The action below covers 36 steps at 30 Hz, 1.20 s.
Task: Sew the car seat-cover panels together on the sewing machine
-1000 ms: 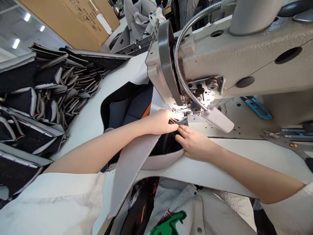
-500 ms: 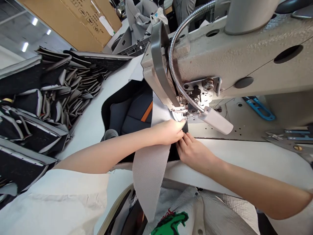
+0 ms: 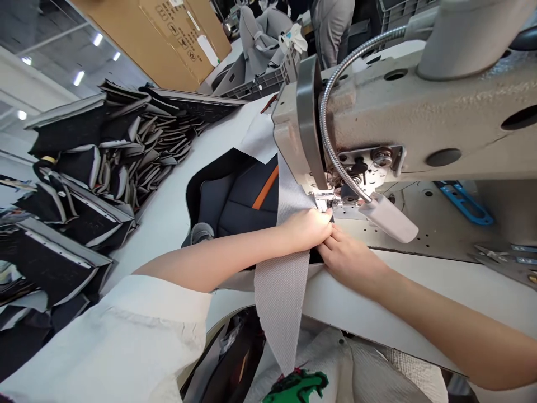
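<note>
A pale grey mesh fabric strip (image 3: 281, 296) lies over a dark padded fabric panel (image 3: 226, 196) with an orange stripe, under the sewing machine (image 3: 361, 123). My left hand (image 3: 308, 229) is closed on the strip's edge, fingertips pinched just in front of the presser foot (image 3: 329, 200). Right beside it, my right hand (image 3: 348, 254) has its fingers bent together on the dark panel's near edge, touching the left fingers. Its fingertips are partly hidden. The strip's pointed end hangs over the table's front edge toward my lap.
Several stacks of black, grey-edged fabric pieces (image 3: 155, 140) stand at the left. A lamp (image 3: 390, 218) on a flexible metal tube hangs near my right hand. A blue cutter (image 3: 464, 202) and snips (image 3: 493, 254) lie right. Behind are a cardboard box (image 3: 168, 39) and a grey crate (image 3: 268, 78).
The view has swung left, so the machine and hands appear farther right. Both hands keep their hold by the presser foot, with little visible movement of the fabric.
</note>
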Motion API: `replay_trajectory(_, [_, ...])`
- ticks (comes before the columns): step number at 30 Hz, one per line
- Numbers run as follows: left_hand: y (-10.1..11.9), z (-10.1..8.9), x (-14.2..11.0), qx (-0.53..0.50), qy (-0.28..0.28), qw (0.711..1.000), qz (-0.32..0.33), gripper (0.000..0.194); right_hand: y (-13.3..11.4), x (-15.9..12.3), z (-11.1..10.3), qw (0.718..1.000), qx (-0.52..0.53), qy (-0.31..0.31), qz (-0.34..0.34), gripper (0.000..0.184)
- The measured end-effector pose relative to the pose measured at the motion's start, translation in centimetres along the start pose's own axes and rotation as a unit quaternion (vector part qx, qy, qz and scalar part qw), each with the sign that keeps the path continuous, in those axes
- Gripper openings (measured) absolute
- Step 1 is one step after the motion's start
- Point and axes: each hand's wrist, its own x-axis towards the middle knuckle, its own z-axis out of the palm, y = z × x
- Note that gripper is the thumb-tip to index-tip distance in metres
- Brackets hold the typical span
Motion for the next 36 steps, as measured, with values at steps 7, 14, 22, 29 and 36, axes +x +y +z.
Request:
replay_trajectory(7, [-0.4, -1.6, -3.0, 0.0, 0.01, 1.0, 0.022, 0.042, 1.2, -0.4, -1.8, 0.981, 0.186, -0.054, -0.025, 0.028])
replay_trajectory(14, [-1.1, -1.4, -3.9, -0.018, -0.051, 0.998, 0.028, 0.041, -1.8, -0.2, 0.0, 0.998, 0.035, -0.035, -0.037, 0.035])
replay_trajectory(22, [-0.1, -0.8, -2.2, -0.038, -0.053, 0.998, 0.02, 0.032, -2.4, -0.1, 1.2, 1.0, 0.015, -0.01, 0.002, 0.026])
replay_trajectory(29, [-0.5, -0.3, -0.5, -0.043, -0.016, 0.999, 0.01, 0.046, 0.2, 0.8, 0.5, 0.985, 0.163, -0.037, 0.045, 0.019])
replay_trajectory(36, [-1.3, -0.3, -1.9, 0.054, 0.057, 0.996, 0.042, 0.043, 0.2, 0.0, -0.8, 0.978, 0.199, -0.059, 0.02, 0.026])
